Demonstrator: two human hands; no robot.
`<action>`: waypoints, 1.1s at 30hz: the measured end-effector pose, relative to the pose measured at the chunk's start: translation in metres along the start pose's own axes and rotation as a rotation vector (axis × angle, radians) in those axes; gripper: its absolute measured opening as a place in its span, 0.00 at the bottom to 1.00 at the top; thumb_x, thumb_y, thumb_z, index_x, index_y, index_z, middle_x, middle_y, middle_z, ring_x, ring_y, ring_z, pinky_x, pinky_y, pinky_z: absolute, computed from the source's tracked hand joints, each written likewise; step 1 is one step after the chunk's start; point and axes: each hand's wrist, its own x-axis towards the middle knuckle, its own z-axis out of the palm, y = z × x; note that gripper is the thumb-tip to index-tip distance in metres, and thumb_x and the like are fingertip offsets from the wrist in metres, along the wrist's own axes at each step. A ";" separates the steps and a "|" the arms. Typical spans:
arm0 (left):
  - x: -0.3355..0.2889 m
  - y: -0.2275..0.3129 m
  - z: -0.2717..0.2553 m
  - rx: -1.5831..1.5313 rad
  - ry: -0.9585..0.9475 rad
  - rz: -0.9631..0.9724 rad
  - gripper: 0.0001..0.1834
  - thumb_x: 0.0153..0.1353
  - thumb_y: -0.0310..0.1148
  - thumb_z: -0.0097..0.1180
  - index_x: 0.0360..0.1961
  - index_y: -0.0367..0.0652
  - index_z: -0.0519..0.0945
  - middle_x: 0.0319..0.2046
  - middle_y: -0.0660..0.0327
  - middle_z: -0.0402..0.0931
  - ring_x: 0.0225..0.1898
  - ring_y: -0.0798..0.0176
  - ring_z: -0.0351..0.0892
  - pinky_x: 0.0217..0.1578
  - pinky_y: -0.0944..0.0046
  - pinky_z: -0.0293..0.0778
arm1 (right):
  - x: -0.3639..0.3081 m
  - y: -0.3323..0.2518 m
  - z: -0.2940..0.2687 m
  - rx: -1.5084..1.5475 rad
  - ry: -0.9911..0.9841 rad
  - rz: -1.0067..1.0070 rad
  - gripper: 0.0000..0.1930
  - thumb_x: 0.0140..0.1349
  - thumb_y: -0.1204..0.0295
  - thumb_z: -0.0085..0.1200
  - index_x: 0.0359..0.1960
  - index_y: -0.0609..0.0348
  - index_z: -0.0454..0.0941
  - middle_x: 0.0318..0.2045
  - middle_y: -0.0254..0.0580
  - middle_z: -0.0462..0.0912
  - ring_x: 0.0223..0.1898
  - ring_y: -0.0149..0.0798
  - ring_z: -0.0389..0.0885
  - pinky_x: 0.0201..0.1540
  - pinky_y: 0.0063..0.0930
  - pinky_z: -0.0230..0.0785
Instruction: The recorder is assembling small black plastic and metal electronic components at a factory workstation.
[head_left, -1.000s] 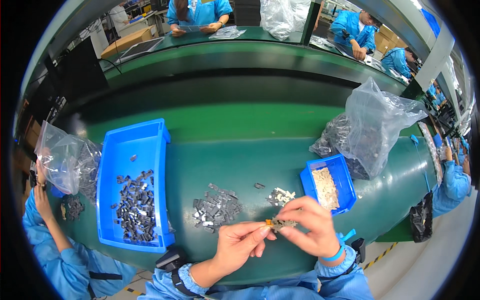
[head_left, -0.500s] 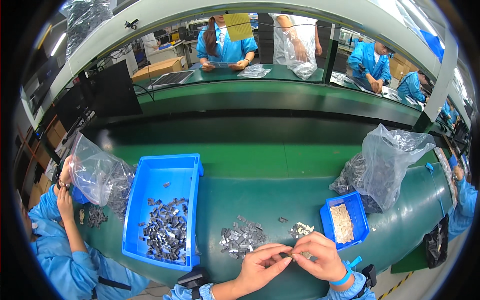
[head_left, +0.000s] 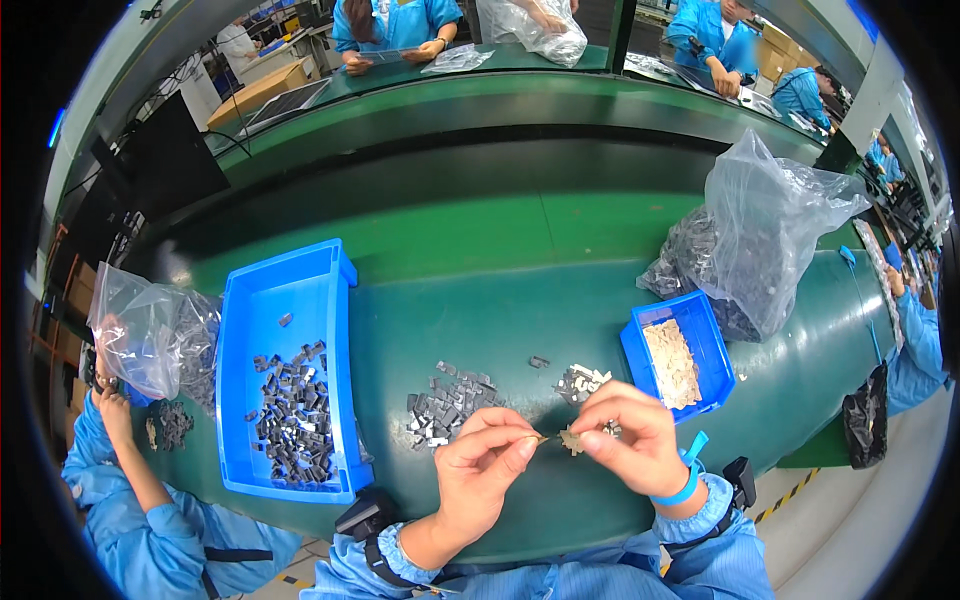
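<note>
Left hand [head_left: 472, 472] pinches a thin brownish piece [head_left: 543, 438]; right hand [head_left: 640, 450] pinches pale pieces [head_left: 571, 441] just beside it. Apparent step: parting or joining these; next move likely needs steadiness.

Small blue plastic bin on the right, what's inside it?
Inside the small blue plastic bin lies a heap of small beige pieces. The heap hides anything beneath it.

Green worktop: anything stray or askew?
One dark piece lies alone on the green worktop, between the dark grey pile and the smaller dark-and-cream pile, touching neither. It looks like a stray. No obvious damage visible.
</note>
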 end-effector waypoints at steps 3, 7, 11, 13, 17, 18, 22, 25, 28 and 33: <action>-0.004 0.000 0.000 0.096 0.029 0.044 0.05 0.52 0.19 0.56 0.32 0.35 0.80 0.36 0.55 0.71 0.31 0.67 0.71 0.29 0.71 0.70 | -0.003 -0.009 0.017 -0.104 -0.079 0.076 0.05 0.51 0.78 0.57 0.30 0.66 0.78 0.27 0.42 0.76 0.28 0.34 0.75 0.31 0.24 0.66; -0.008 -0.001 0.002 0.167 -0.020 0.081 0.06 0.52 0.20 0.57 0.33 0.35 0.80 0.37 0.56 0.70 0.34 0.67 0.71 0.33 0.71 0.69 | -0.009 0.003 0.023 -0.101 -0.008 0.021 0.05 0.53 0.79 0.56 0.33 0.64 0.78 0.27 0.39 0.77 0.24 0.29 0.73 0.23 0.20 0.64; -0.009 -0.005 0.000 0.133 -0.045 0.090 0.08 0.52 0.20 0.57 0.35 0.36 0.80 0.38 0.57 0.70 0.36 0.68 0.70 0.36 0.72 0.68 | -0.010 0.006 0.024 -0.098 0.007 0.025 0.06 0.53 0.78 0.56 0.33 0.64 0.78 0.27 0.39 0.77 0.24 0.29 0.73 0.23 0.20 0.64; -0.008 -0.006 -0.001 0.104 -0.056 0.089 0.09 0.52 0.19 0.57 0.36 0.37 0.80 0.40 0.58 0.70 0.37 0.70 0.70 0.35 0.74 0.69 | -0.009 0.007 0.026 -0.106 0.027 0.013 0.06 0.52 0.79 0.56 0.32 0.65 0.77 0.26 0.39 0.76 0.24 0.28 0.73 0.22 0.19 0.63; -0.008 -0.007 0.000 -0.082 -0.063 -0.078 0.08 0.53 0.20 0.56 0.36 0.36 0.80 0.40 0.57 0.69 0.40 0.68 0.69 0.40 0.71 0.68 | -0.009 0.006 0.028 -0.072 0.057 0.024 0.05 0.52 0.80 0.56 0.31 0.65 0.77 0.26 0.39 0.76 0.23 0.27 0.73 0.22 0.19 0.63; -0.008 -0.007 0.000 -0.113 -0.065 -0.092 0.08 0.53 0.20 0.56 0.36 0.36 0.80 0.41 0.57 0.69 0.41 0.67 0.69 0.42 0.70 0.67 | -0.009 0.003 0.028 -0.063 0.064 0.060 0.04 0.51 0.81 0.56 0.29 0.66 0.77 0.26 0.41 0.77 0.25 0.30 0.74 0.25 0.21 0.65; -0.007 -0.005 0.003 -0.247 -0.089 -0.189 0.08 0.53 0.20 0.55 0.35 0.35 0.80 0.41 0.57 0.69 0.39 0.67 0.69 0.40 0.70 0.67 | -0.010 0.000 0.026 -0.027 0.076 0.103 0.04 0.48 0.82 0.55 0.27 0.65 0.76 0.25 0.42 0.77 0.26 0.33 0.74 0.27 0.23 0.66; -0.006 0.000 0.003 -0.422 -0.095 -0.270 0.07 0.54 0.19 0.54 0.35 0.34 0.80 0.41 0.56 0.68 0.37 0.67 0.69 0.39 0.70 0.67 | -0.007 -0.007 0.012 -0.280 0.083 -0.066 0.05 0.45 0.83 0.55 0.26 0.64 0.77 0.24 0.42 0.76 0.25 0.34 0.74 0.26 0.24 0.65; -0.003 0.001 -0.006 -0.107 -0.019 0.002 0.07 0.53 0.24 0.56 0.33 0.35 0.80 0.40 0.56 0.67 0.35 0.65 0.68 0.34 0.67 0.67 | -0.001 -0.022 -0.018 -0.725 0.342 -0.243 0.03 0.43 0.80 0.53 0.19 0.58 0.73 0.21 0.38 0.74 0.22 0.39 0.71 0.27 0.29 0.61; -0.008 0.012 -0.002 0.475 -0.083 0.348 0.06 0.48 0.25 0.61 0.29 0.37 0.80 0.36 0.56 0.68 0.34 0.65 0.68 0.33 0.67 0.67 | -0.011 -0.023 -0.069 -1.187 0.507 0.090 0.03 0.45 0.82 0.52 0.21 0.61 0.72 0.18 0.39 0.72 0.20 0.39 0.70 0.25 0.29 0.60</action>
